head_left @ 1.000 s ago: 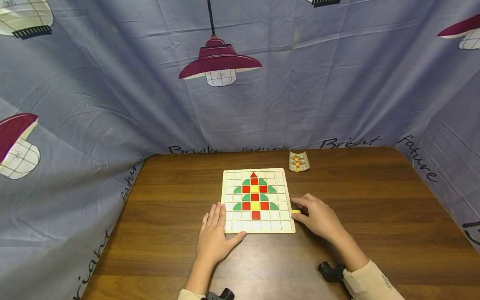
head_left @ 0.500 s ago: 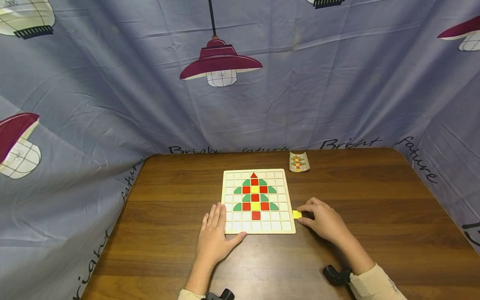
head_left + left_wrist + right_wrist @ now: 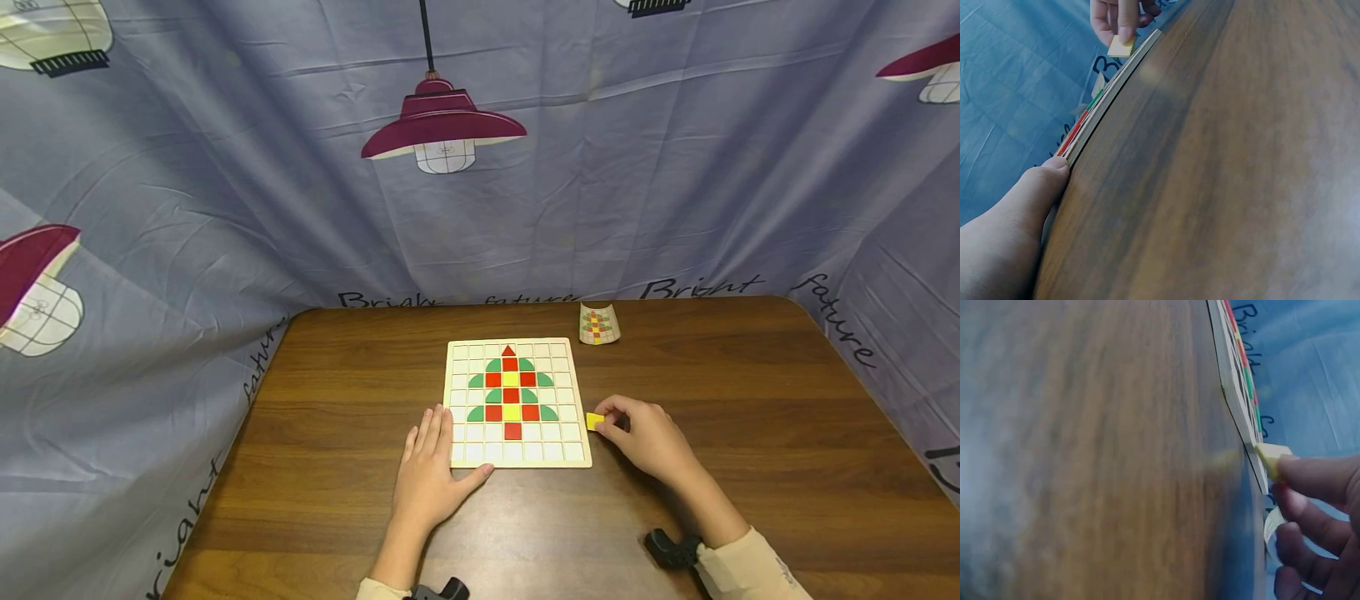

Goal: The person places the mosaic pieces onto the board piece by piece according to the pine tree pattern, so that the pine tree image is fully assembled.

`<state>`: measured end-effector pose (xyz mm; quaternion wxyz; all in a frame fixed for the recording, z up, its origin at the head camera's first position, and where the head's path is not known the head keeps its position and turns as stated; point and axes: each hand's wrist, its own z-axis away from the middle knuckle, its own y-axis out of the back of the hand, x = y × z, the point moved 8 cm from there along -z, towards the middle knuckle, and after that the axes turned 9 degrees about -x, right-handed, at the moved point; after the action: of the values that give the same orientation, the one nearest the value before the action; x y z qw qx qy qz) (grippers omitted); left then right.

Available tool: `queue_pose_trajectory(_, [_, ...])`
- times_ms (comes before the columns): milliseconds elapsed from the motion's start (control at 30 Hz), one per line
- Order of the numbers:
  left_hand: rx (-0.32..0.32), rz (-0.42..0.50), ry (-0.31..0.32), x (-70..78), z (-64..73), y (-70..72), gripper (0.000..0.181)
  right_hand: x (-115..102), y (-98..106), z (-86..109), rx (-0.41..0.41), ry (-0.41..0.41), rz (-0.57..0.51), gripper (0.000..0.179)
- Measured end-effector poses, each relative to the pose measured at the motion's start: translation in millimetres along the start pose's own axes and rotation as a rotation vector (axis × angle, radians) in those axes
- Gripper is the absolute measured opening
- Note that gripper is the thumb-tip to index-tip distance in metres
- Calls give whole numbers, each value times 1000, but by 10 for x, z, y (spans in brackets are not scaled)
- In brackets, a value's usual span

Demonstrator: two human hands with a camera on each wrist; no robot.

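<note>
A cream grid board (image 3: 555, 451) lies on the table with a tree pattern of red, green and yellow tiles (image 3: 512, 396) set in its cells. Just off the board's right edge, my right hand (image 3: 651, 437) pinches a yellow square tile (image 3: 595, 421) between thumb and fingers. The same yellow tile (image 3: 1274, 454) shows raised off the table in the right wrist view. My left hand (image 3: 426, 483) rests at the board's lower left corner, fingers straight along the left edge and thumb touching the front edge. In the left wrist view its thumb (image 3: 1029, 190) meets the board's side.
A small curled pattern card (image 3: 599, 323) with a similar tree stands behind the board to the right. The brown wooden table (image 3: 337, 375) reaches back to a blue-grey curtain (image 3: 600, 200) printed with lamps. Black wrist devices (image 3: 671, 550) sit on both wrists.
My right hand has drawn slightly right, away from the board's edge, with the yellow tile, which shows more of its face now. The left hand and the board have kept their places.
</note>
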<state>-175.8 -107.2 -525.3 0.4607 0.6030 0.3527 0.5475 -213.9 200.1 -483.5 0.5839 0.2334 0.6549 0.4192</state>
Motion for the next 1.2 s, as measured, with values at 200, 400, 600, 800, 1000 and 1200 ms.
queue_pose_trajectory(200, [1,5,0,1,4,9,110,-151,-74,-65,-16,-1,-104,11])
queue_pose_trajectory(400, [-5,11,2,4,5,5,110,-460,-259,-141,-49,55,-110,10])
queue_pose_trajectory(600, [3,9,-4,10,0,5,110,-747,-472,-197,-87,107,-90,10])
queue_pose_trajectory(800, [14,8,-13,18,-3,6,110,-906,-619,-218,-123,112,-62,12])
queue_pose_trajectory(1000, [-5,10,-2,9,-10,-13,110,-939,-672,-214,-127,106,-38,12])
queue_pose_trajectory(1200, [-5,10,3,-3,-6,-14,111,-928,-687,-223,-106,106,-23,15])
